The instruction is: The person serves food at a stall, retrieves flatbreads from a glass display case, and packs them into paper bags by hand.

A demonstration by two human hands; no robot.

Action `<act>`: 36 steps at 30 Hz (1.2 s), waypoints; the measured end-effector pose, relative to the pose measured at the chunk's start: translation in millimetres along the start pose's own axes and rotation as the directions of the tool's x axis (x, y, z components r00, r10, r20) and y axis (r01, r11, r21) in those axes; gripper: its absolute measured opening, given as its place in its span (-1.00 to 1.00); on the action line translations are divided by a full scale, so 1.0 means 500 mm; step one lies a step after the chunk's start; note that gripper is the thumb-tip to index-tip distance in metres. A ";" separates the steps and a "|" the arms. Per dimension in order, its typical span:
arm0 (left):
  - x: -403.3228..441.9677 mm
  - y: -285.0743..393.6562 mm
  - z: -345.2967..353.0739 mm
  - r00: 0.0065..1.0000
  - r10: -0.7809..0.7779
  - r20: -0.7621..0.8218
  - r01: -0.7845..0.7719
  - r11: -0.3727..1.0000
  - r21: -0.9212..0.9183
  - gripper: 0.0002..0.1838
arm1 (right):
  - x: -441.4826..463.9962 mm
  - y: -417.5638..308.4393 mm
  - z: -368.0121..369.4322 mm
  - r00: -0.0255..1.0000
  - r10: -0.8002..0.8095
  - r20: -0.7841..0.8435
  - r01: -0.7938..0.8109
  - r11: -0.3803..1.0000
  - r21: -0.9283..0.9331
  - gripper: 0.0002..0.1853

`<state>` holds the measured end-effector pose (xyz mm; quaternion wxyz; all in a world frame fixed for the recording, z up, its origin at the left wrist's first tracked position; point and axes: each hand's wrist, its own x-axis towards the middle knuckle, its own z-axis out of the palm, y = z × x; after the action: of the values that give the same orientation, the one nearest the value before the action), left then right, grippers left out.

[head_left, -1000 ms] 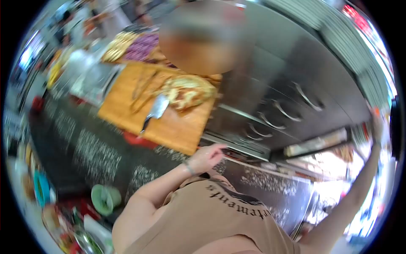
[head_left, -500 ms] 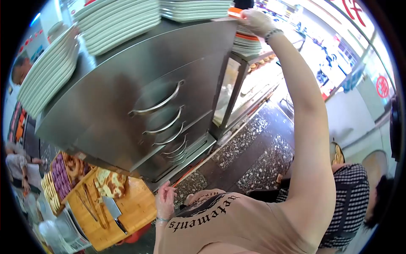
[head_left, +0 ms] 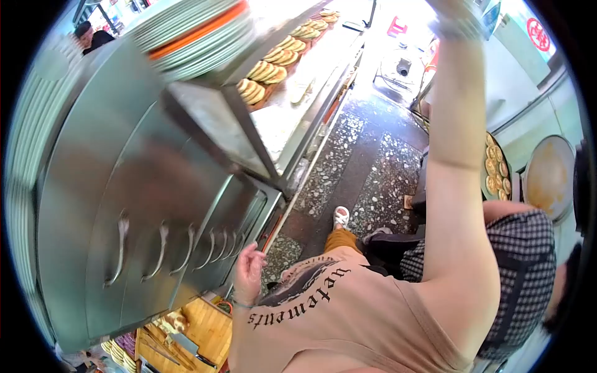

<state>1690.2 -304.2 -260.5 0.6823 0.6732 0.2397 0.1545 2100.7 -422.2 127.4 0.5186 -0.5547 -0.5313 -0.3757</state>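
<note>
My left hand [head_left: 250, 273], in a clear glove, hangs low by the steel drawer cabinet [head_left: 81, 186]. Its fingers are loosely bent and apart, with nothing in them. The curved drawer handles [head_left: 163, 248] are to its left. My right arm is stretched up and forward. At the top edge my right hand [head_left: 457, 15] is smeared by motion and partly cut off, so its fingers and anything in them cannot be made out. To its left, a stack of pale plates [head_left: 205, 53] with an orange one among them stands on top of the cabinet.
Flat round breads [head_left: 273, 68] lie in rows in the glass display case [head_left: 249, 127]. A person in a checked garment [head_left: 519, 267] stands close on the right, near a pan of round cakes [head_left: 494, 168]. A knife [head_left: 193, 348] lies on the cutting board [head_left: 214, 323].
The view has swung right, bringing more of the display case and the pan into sight. My right hand has left the plates and moved right. My left hand stays low.
</note>
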 end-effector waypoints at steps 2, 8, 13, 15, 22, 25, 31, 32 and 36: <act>0.112 0.011 0.077 0.997 0.022 0.080 -0.021 1.000 -0.003 -0.63 | -0.105 0.040 -0.114 0.992 0.111 -0.066 -0.114 0.992 -0.048 -0.66; 0.487 0.136 0.421 0.949 -0.223 0.221 0.276 0.929 -0.248 -0.51 | -0.424 0.306 -0.298 0.716 0.536 0.447 -0.532 0.834 -0.148 -0.78; 0.747 0.123 0.587 0.727 -0.312 0.611 0.665 0.539 -0.516 -0.32 | -0.594 0.512 -0.272 0.561 0.251 0.789 -0.272 0.956 -0.111 -0.73; 0.817 0.096 0.608 0.709 -0.338 0.619 0.688 0.523 -0.502 -0.43 | -0.610 0.610 -0.251 0.510 0.169 0.843 -0.268 0.963 -0.031 -0.71; 1.180 0.062 0.650 0.902 -0.304 0.307 0.424 0.487 -0.764 -0.47 | -0.610 0.966 -0.059 0.522 0.078 0.849 -0.306 0.947 0.101 -0.69; 1.340 0.073 0.689 0.910 -0.377 0.173 0.371 0.552 -0.747 -0.50 | -0.575 1.127 -0.007 0.455 0.116 0.883 -0.486 0.863 0.137 -0.68; 1.491 0.043 0.773 0.914 -0.351 -0.203 0.068 0.627 -0.776 -0.52 | -0.534 1.566 0.047 0.154 0.823 0.547 -0.848 0.394 -0.354 -0.77; 1.504 0.062 0.774 0.874 -0.462 -0.151 0.212 0.642 -0.737 -0.52 | -0.578 1.673 0.074 0.181 0.813 0.554 -0.817 0.437 -0.375 -0.73; 1.563 0.095 0.848 0.816 -0.472 -0.334 0.045 0.627 -0.777 -0.53 | -0.705 2.044 0.243 0.578 0.546 0.607 -0.549 0.810 -0.206 -0.61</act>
<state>2576.7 -243.2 -315.5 0.8211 0.2281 0.4247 0.3056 3030.9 -269.5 -415.7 0.3965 -0.7832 -0.4786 0.0163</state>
